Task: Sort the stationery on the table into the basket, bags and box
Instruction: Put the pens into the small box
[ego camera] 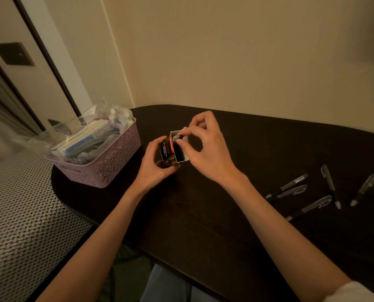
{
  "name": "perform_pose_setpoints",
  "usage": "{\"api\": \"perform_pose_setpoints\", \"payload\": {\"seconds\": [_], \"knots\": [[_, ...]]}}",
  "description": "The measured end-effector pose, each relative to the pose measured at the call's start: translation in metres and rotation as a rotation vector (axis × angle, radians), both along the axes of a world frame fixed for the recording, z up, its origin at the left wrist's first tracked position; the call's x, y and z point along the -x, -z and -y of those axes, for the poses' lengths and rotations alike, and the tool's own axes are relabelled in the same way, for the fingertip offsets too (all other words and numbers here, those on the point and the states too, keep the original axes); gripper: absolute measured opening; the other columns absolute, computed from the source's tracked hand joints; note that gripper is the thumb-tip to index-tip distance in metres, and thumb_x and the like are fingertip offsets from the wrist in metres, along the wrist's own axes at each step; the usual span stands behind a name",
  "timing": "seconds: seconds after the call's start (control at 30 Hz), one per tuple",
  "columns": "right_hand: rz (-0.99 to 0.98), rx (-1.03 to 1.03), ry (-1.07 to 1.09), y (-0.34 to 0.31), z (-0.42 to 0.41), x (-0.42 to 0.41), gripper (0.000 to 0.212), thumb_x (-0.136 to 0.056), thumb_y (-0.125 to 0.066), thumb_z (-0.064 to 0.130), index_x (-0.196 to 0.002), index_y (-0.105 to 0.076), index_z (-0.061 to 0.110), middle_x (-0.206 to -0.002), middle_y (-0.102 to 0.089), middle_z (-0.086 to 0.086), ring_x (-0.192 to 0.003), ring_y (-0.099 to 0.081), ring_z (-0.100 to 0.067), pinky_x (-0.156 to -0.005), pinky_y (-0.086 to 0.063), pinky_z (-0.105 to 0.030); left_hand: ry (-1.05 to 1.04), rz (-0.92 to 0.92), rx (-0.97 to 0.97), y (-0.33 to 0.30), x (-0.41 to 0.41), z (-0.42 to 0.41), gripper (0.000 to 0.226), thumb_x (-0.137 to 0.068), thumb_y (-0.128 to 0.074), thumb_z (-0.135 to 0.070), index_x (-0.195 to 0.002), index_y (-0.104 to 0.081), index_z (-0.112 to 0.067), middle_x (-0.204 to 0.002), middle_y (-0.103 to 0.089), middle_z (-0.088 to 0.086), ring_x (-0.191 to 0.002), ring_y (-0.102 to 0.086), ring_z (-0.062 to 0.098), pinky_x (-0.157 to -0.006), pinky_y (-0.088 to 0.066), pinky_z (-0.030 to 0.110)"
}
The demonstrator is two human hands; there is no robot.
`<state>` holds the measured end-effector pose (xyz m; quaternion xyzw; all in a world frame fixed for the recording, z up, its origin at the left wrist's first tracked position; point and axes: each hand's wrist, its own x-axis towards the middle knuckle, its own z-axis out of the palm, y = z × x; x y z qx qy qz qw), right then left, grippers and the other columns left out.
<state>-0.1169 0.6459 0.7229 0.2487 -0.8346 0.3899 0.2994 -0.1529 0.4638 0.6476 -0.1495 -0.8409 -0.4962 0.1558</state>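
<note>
Our left hand point(157, 162) holds the pen box point(174, 149) while our right hand point(205, 147) pinches a pen point(178, 137) into it. The pink basket point(107, 164) is full; five pens point(294, 188) still wait on the table point(203, 214).

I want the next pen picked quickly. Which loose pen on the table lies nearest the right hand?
The upper pen of the left-hand pair, lying closest to the right hand; the other loose pens lie further right.

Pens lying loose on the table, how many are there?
5, all at the right end of the table: two side by side, one nearer the person, one upright-looking, one farthest right. More are in the box.
</note>
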Motion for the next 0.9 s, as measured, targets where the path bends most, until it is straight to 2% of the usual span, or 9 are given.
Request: {"api": "perform_pose_setpoints", "payload": {"seconds": [0.1,0.27,0.4,0.6,0.73,0.9], "knots": [[0.004,-0.050,0.036,0.002,-0.001,0.001,0.020,-0.085,-0.068,0.027,-0.102,-0.072,0.016,-0.116,-0.042,-0.002,-0.096,-0.038,-0.006,-0.076,-0.037,-0.010,0.011,0.009,-0.002,0.000,0.000,-0.001,0.078,-0.069,-0.081,-0.023,-0.136,-0.042,-0.025,-0.135,-0.045,-0.004,-0.125,-0.045,0.008,-0.104,-0.044,0.037],[-0.047,-0.105,0.064,0.000,-0.003,0.000,0.020,-0.085,-0.067,0.028,-0.101,-0.072,0.016,-0.120,-0.045,-0.004,-0.094,-0.042,-0.008,-0.075,-0.046,-0.020,0.003,-0.001,0.024,0.000,0.001,-0.001,0.079,-0.070,-0.081,-0.023,-0.138,-0.040,-0.024,-0.136,-0.044,-0.003,-0.126,-0.045,0.010,-0.106,-0.043,0.041],[-0.088,0.002,0.053,0.000,-0.006,0.003,0.019,-0.085,-0.068,0.025,-0.099,-0.074,0.014,-0.117,-0.049,-0.004,-0.092,-0.043,-0.007,-0.075,-0.039,-0.012,0.019,0.021,-0.003,-0.001,0.000,-0.001,0.078,-0.068,-0.080,-0.027,-0.136,-0.042,-0.028,-0.135,-0.044,-0.006,-0.127,-0.044,0.009,-0.104,-0.045,0.048],[-0.043,-0.014,0.084,0.005,-0.004,0.005,0.020,-0.082,-0.072,0.026,-0.096,-0.076,0.012,-0.116,-0.050,-0.002,-0.088,-0.042,-0.006,-0.071,-0.039,-0.011,0.019,0.026,-0.023,-0.001,0.001,0.000,0.078,-0.069,-0.079,-0.024,-0.137,-0.042,-0.025,-0.137,-0.043,-0.005,-0.128,-0.043,0.010,-0.105,-0.044,0.048],[-0.020,-0.021,0.076,0.008,-0.001,0.004,0.021,-0.082,-0.072,0.028,-0.094,-0.076,0.011,-0.115,-0.050,-0.002,-0.089,-0.042,-0.006,-0.070,-0.042,-0.014,0.023,0.009,-0.020,0.001,0.001,-0.001,0.077,-0.071,-0.081,-0.018,-0.137,-0.042,-0.024,-0.136,-0.043,-0.005,-0.127,-0.044,0.008,-0.104,-0.044,0.040],[0.066,-0.133,0.029,0.011,0.000,0.005,0.024,-0.089,-0.063,0.030,-0.105,-0.074,0.015,-0.125,-0.042,-0.003,-0.102,-0.037,-0.004,-0.077,-0.041,-0.019,0.025,-0.020,0.007,0.002,0.002,-0.002,0.076,-0.072,-0.082,-0.013,-0.136,-0.043,-0.024,-0.132,-0.044,-0.005,-0.123,-0.045,0.003,-0.094,-0.041,0.014]]}}
